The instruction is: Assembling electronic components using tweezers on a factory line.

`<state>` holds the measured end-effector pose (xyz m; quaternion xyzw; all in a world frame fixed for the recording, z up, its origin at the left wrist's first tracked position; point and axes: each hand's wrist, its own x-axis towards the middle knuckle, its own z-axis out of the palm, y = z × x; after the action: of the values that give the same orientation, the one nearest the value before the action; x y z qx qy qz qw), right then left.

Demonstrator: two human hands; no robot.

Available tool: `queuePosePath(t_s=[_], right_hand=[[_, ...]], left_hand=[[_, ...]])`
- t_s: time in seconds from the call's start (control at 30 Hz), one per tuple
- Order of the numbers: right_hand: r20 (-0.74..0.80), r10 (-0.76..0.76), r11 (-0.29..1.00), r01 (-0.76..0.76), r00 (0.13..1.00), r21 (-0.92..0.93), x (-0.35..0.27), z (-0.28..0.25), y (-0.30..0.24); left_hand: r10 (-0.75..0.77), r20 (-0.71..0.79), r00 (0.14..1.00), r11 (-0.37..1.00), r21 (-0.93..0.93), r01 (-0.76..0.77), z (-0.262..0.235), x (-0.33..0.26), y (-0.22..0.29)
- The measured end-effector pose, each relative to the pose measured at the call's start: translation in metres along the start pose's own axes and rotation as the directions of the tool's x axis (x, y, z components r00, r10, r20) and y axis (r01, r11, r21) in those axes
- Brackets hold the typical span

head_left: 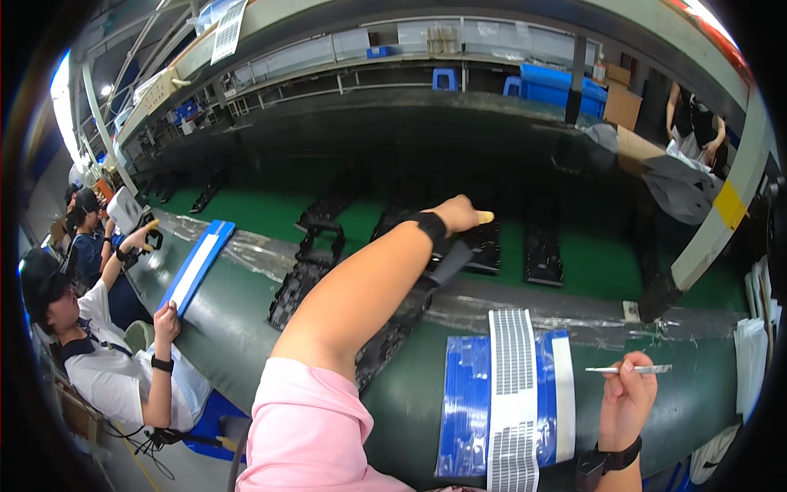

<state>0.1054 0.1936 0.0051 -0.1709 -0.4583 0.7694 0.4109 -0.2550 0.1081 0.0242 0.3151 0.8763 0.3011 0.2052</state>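
Observation:
My left arm, in a pink sleeve, crosses the bench to the green belt (pixel 426 283). My left hand (pixel 455 215) is closed at the upper end of a long black plastic part (pixel 485 250); a yellow cover sits on one finger, and the other fingertips are mostly hidden. At the lower right, my right hand (pixel 627 402) pinches metal tweezers (pixel 653 370), held crosswise above the bench. Left of that hand, a white label sheet (pixel 512 394) with rows of small dark labels lies over a blue board (pixel 466 410). Another black frame part (pixel 385 348) lies partly behind my left forearm.
More black parts (pixel 543 246) lie along the belt. On the left, a seated co-worker (pixel 102 344) holds a blue board with a white strip (pixel 197 264). A slanted metal post (pixel 721 221) stands at right, near grey bags (pixel 680 189). Clear film (pixel 590 324) edges the belt.

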Motion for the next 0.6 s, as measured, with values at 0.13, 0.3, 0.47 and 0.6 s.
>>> queuePosePath(t_s=[0.13, 0.3, 0.47, 0.6], right_hand=[[-0.056, 0.014, 1.0, -0.014, 0.998, -0.005, 0.007, 0.003, 0.001], [-0.014, 0.078, 0.997, -0.078, 0.997, 0.002, 0.008, 0.004, 0.002], [-0.012, 0.128, 0.992, -0.129, 0.992, -0.016, 0.001, 0.008, 0.005], [0.015, 0.129, 0.992, -0.129, 0.992, -0.014, -0.006, 0.006, 0.002]], left_hand=[[0.046, -0.51, 0.859, 0.69, 0.638, 0.341, -0.055, 0.028, -0.075], [-0.27, -0.351, 0.897, 0.635, 0.635, 0.44, -0.073, 0.025, -0.133], [-0.119, -0.603, 0.789, 0.834, 0.37, 0.409, -0.07, 0.008, -0.116], [0.154, -0.783, 0.602, 0.925, 0.329, 0.191, -0.093, -0.012, -0.09]])
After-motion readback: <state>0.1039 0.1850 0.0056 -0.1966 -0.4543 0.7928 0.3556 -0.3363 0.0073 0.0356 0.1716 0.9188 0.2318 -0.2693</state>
